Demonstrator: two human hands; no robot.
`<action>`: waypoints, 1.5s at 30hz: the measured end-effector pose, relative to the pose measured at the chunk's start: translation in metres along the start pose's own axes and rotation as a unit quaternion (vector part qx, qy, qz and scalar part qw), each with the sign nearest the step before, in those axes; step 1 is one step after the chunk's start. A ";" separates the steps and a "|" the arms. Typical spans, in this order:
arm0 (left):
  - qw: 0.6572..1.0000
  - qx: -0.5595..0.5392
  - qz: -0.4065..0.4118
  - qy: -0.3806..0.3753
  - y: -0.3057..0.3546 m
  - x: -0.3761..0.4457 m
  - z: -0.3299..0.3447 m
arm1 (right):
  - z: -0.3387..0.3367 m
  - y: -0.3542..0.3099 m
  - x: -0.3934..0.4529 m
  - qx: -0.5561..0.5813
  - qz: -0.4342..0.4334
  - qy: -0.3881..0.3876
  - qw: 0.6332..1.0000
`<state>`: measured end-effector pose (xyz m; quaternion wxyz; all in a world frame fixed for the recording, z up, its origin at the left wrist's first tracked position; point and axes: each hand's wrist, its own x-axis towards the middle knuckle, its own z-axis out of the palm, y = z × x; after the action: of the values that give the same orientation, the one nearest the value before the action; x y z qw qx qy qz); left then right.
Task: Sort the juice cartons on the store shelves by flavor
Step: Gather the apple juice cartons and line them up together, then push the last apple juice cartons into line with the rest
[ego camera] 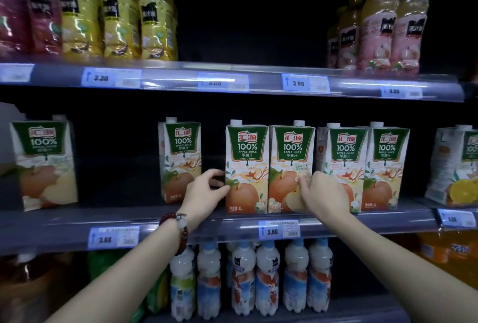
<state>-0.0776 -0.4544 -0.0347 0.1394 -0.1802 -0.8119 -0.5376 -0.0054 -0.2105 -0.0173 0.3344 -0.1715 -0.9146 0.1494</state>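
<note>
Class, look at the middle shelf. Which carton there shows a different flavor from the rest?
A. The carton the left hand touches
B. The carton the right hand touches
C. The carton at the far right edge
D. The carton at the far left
C: the carton at the far right edge pictures a cut orange, while the others read apple juice.

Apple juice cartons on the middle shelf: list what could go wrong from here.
1. The left hand holds the edge of one apple carton that stands at the shelf front; a pull could tip it off.
2. The right hand lies across the seam between neighbouring cartons; sliding one may drag another.
3. The orange carton sits tilted at far right and could get mixed in.
</note>
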 end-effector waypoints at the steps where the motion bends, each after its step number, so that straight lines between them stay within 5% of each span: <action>1: 1.000 -0.005 -0.010 -0.002 -0.002 -0.003 -0.004 | -0.002 -0.002 -0.003 -0.020 0.000 0.003 1.000; 6: 0.999 -0.030 -0.024 -0.002 -0.008 -0.019 -0.027 | -0.007 -0.026 -0.025 -0.040 -0.034 -0.025 0.998; 14: 0.999 0.031 -0.018 -0.004 -0.013 -0.034 -0.072 | 0.012 -0.106 -0.057 0.122 -0.174 -0.137 0.968; 28: 0.989 0.062 -0.115 0.071 -0.037 -0.069 -0.163 | 0.066 -0.190 -0.076 0.304 -0.141 -0.215 0.917; 40: 0.989 0.055 -0.088 0.103 -0.092 -0.056 -0.247 | 0.106 -0.270 -0.090 0.287 -0.135 -0.154 0.936; 45: 0.976 0.068 -0.107 0.179 -0.119 -0.034 -0.316 | 0.122 -0.335 -0.095 0.305 -0.126 -0.130 0.935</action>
<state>-0.0896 -0.7931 -0.0258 0.2365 0.0169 -0.8229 -0.5163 -0.0893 -0.5698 -0.0295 0.2647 0.0766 -0.8748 0.3984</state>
